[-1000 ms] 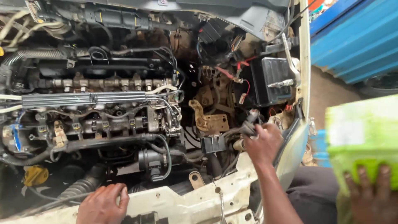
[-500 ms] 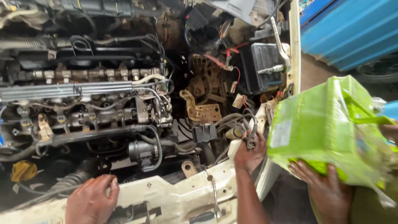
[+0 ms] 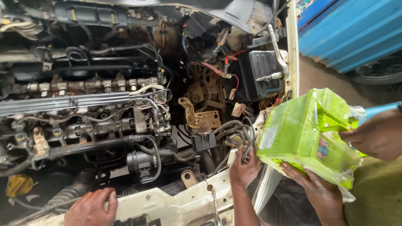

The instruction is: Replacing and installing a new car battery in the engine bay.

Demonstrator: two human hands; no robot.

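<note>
The left hand [image 3: 91, 207] lies flat and open on the white front panel [image 3: 176, 205]; the right hand [image 3: 245, 164] grips black hoses [image 3: 234, 129] beside the engine [image 3: 83, 113]. Another person's hands [image 3: 312, 184] carry a green plastic-wrapped box [image 3: 303, 134] alongside, its lower edge cut off.

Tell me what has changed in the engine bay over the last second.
The green plastic-wrapped box, carried by another person's two hands, has come in from the right edge to the car's fender, beside the right hand. That hand has slipped slightly lower but still grips the black cables. The left hand stays flat on the white front panel. The engine parts look unchanged.
</note>
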